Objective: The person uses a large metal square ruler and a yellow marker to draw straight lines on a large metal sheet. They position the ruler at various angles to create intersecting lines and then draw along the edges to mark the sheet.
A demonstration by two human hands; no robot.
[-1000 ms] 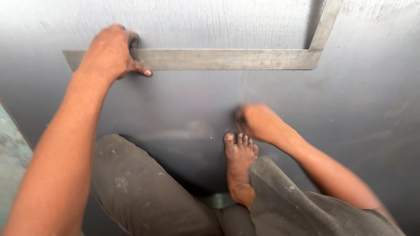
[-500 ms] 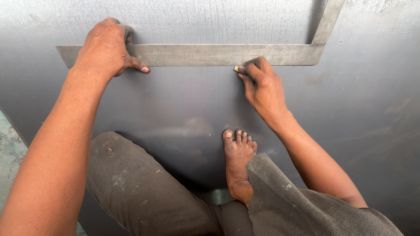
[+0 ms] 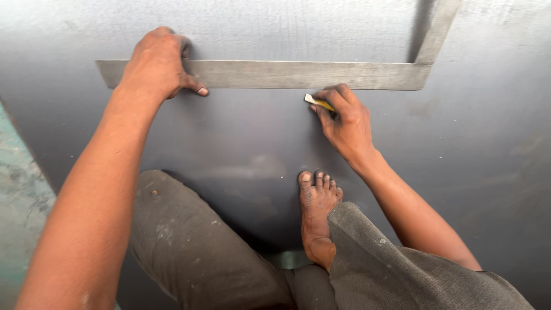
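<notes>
Nearest, a bare foot (image 3: 317, 215) is planted on the dark metal sheet (image 3: 488, 172), its heel partly hidden by grey trousers (image 3: 206, 252). Farther right, a small yellow-and-white marking piece (image 3: 317, 103) is pinched in the curled fingers of the right hand (image 3: 346, 123), its tip set just below the steel square (image 3: 298, 74). At far left, the square is pressed flat by the left hand (image 3: 158, 63), fingers spread; its upright arm is cut off by the top edge.

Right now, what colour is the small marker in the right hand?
The marker is yellow with a pale tip, held by the right hand; seen in the head view.
</notes>
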